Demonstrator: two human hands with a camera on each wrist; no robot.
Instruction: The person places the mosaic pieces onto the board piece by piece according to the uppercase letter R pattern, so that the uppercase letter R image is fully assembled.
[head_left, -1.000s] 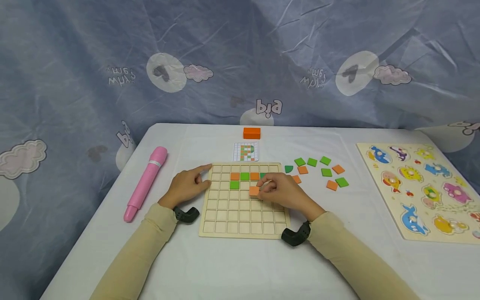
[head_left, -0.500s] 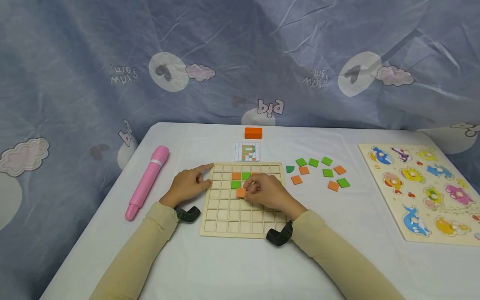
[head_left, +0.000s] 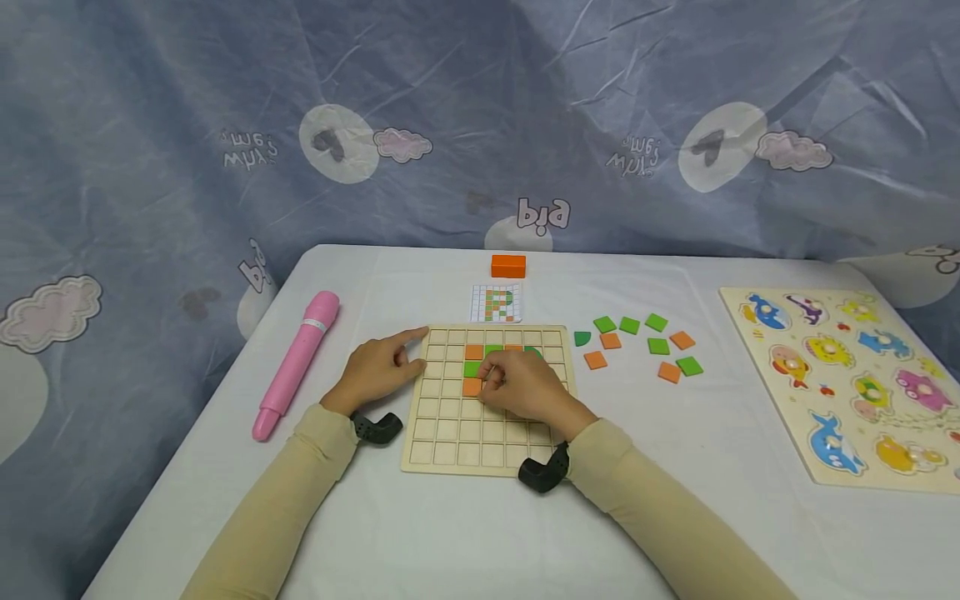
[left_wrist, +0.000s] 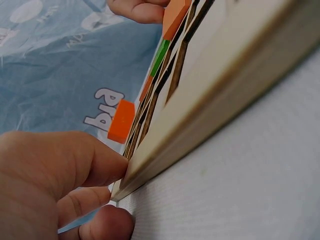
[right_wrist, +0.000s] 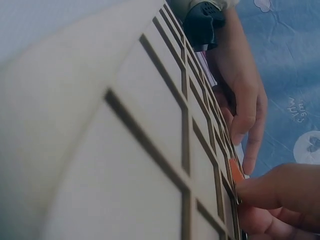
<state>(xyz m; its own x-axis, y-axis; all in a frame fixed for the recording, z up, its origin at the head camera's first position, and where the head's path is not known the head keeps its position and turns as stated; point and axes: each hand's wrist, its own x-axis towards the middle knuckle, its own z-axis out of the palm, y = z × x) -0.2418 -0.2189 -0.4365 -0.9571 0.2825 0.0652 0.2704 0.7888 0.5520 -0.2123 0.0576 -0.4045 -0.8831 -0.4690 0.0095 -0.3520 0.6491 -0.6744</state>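
Note:
A wooden grid board [head_left: 469, 454] lies on the white table. My left hand [head_left: 375, 372] rests at its left edge, index finger by the upper left corner and thumb against the side. In the left wrist view the left thumb [left_wrist: 102, 162] touches the board's rim. My right hand [head_left: 528, 385] is over the grid and pinches an orange square tile [head_left: 472, 387] at its right side. That tile sits in a cell just below a green tile [head_left: 472, 368]. Above is a row with an orange tile [head_left: 474, 352] and others, partly hidden by the right hand.
Loose green and orange tiles [head_left: 657, 347] lie right of the board. Behind it are a pattern card [head_left: 496, 304] and an orange block [head_left: 508, 267]. A pink microphone-like stick [head_left: 296, 365] lies left; an animal puzzle board [head_left: 847, 379] lies at far right.
My right hand has carried the orange tile left across the grid and down into the cell under the green tile. The left hand has stayed at the board's edge.

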